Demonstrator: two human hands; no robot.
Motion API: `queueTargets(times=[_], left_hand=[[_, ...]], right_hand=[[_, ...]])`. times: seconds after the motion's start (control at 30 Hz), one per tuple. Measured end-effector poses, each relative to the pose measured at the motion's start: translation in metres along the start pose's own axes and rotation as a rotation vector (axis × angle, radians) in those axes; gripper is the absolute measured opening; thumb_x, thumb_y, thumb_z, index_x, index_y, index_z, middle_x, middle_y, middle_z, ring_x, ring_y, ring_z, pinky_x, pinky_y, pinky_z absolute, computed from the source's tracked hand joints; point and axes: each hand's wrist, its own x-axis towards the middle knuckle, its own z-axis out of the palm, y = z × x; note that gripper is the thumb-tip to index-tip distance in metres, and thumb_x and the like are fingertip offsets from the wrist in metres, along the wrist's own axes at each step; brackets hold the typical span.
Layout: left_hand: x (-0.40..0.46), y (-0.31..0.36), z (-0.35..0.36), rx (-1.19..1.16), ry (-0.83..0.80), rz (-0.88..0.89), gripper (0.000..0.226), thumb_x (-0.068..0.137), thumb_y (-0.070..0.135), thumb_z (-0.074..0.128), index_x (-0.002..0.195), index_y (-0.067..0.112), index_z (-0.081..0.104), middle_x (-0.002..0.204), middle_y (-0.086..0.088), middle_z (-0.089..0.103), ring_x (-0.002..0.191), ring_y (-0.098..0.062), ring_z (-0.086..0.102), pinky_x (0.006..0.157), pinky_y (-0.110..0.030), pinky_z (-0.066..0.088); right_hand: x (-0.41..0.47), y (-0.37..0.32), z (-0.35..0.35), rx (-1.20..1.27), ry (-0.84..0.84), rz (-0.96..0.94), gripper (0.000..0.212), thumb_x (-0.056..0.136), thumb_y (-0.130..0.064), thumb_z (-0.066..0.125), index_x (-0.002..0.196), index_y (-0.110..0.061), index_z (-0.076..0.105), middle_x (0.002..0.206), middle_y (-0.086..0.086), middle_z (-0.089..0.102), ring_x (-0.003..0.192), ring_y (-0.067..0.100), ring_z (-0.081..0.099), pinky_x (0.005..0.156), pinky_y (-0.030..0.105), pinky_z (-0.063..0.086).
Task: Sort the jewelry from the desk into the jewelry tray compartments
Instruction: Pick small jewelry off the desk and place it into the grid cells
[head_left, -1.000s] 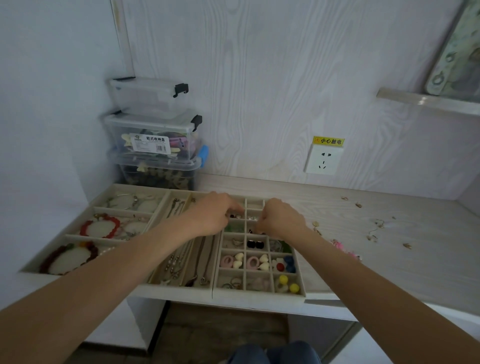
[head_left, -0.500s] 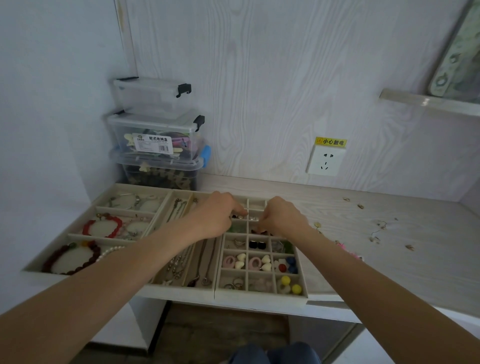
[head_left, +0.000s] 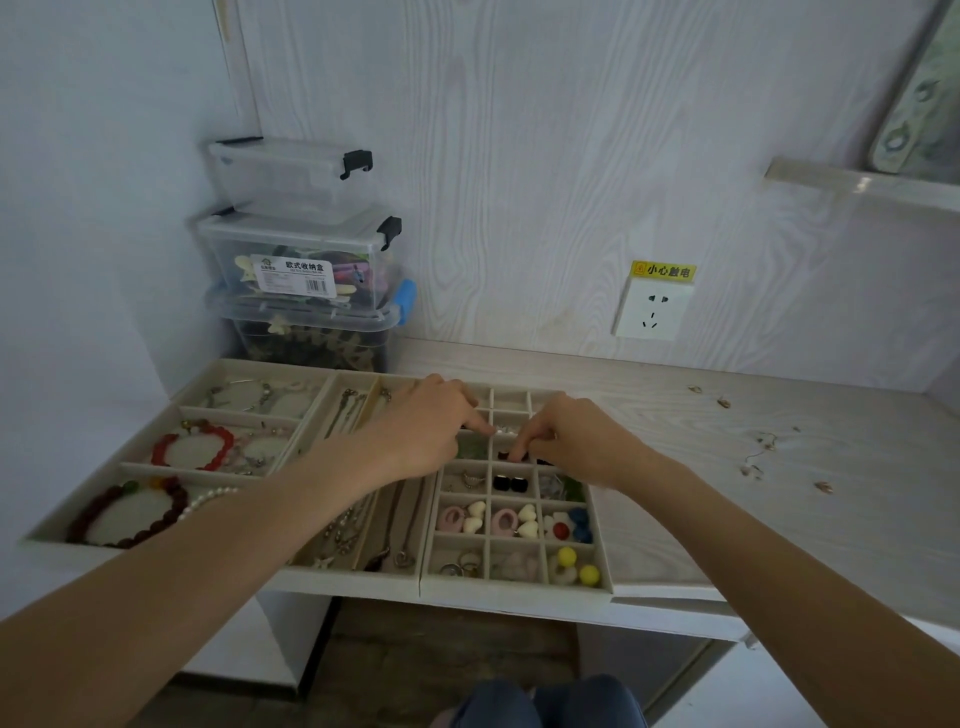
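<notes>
Three beige trays sit side by side at the desk's left: a bracelet tray (head_left: 148, 465), a necklace tray (head_left: 358, 571) and a small-compartment earring tray (head_left: 514, 590) holding studs and beads. Both hands hover over the far rows of the earring tray. My left hand (head_left: 431, 431) has its fingers curled and pinches a small pale earring (head_left: 503, 431) at a compartment divider. My right hand (head_left: 576, 441) points its curled fingertips down into the row nearer me, pinching at a dark stud (head_left: 503, 456). Several loose pieces of jewelry (head_left: 763, 441) lie scattered on the desk (head_left: 675, 493) to the right.
Three stacked clear storage boxes (head_left: 301, 270) stand against the wall behind the trays. A wall socket (head_left: 652, 309) is above the desk's back edge, and a shelf (head_left: 857, 184) juts out at upper right. My knees (head_left: 545, 701) are below the desk's front edge.
My right hand has shifted slightly toward me, its fingertips dropping into the compartment row with the dark studs. My left hand stays at the same divider.
</notes>
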Motion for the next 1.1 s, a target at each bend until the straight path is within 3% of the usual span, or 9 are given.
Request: queueTargets(times=[0.1,0.23,0.4,0.57,0.7,1.1], left_hand=[[0.000,0.000,0.000,0.000,-0.003,-0.003,0.058,0.087,-0.004,0.046,0.129,0.036,0.053,0.143,0.003,0.041,0.129,-0.017,0.034,0.107,-0.038,0.032],[0.001,0.002,-0.001,0.007,-0.010,-0.005,0.058,0.088,-0.004,0.045,0.130,0.035,0.052,0.143,0.002,0.040,0.128,-0.017,0.034,0.106,-0.035,0.032],[0.000,0.004,-0.005,0.018,-0.019,-0.004,0.057,0.088,-0.003,0.045,0.130,0.035,0.052,0.144,0.001,0.039,0.129,-0.018,0.033,0.107,-0.036,0.031],[-0.001,0.005,-0.007,0.019,-0.020,-0.009,0.057,0.088,-0.003,0.045,0.131,0.034,0.052,0.144,0.001,0.039,0.129,-0.018,0.033,0.105,-0.035,0.031],[0.000,0.007,-0.008,0.017,-0.010,-0.014,0.058,0.088,-0.004,0.045,0.131,0.033,0.052,0.144,0.001,0.038,0.128,-0.017,0.032,0.106,-0.036,0.032],[-0.001,0.006,-0.007,0.025,-0.002,-0.023,0.060,0.087,-0.005,0.045,0.130,0.035,0.053,0.143,0.002,0.039,0.128,-0.017,0.033,0.105,-0.035,0.032]], right_hand=[[0.001,0.001,-0.001,-0.037,-0.014,-0.031,0.022,0.093,-0.016,0.053,0.101,-0.019,0.073,0.099,0.005,0.071,0.057,0.005,0.047,0.062,0.017,0.043],[0.001,0.001,0.001,-0.075,-0.034,-0.031,0.023,0.093,-0.015,0.053,0.104,-0.020,0.072,0.102,0.000,0.071,0.073,0.008,0.058,0.077,0.022,0.049],[0.003,0.002,0.002,-0.093,-0.027,-0.026,0.022,0.092,-0.016,0.055,0.104,-0.021,0.072,0.101,-0.001,0.071,0.079,0.011,0.061,0.081,0.026,0.053],[0.010,0.000,-0.002,-0.138,-0.048,-0.024,0.023,0.092,-0.017,0.054,0.108,-0.019,0.071,0.094,-0.001,0.069,0.057,0.002,0.046,0.064,0.019,0.046],[0.016,-0.002,-0.003,-0.131,-0.077,0.003,0.022,0.089,-0.022,0.058,0.106,-0.019,0.071,0.102,0.001,0.069,0.077,0.010,0.056,0.080,0.027,0.052],[0.029,-0.010,-0.001,-0.204,-0.044,0.030,0.014,0.079,-0.019,0.071,0.092,-0.014,0.073,0.093,0.003,0.070,0.085,0.019,0.065,0.083,0.036,0.055]])
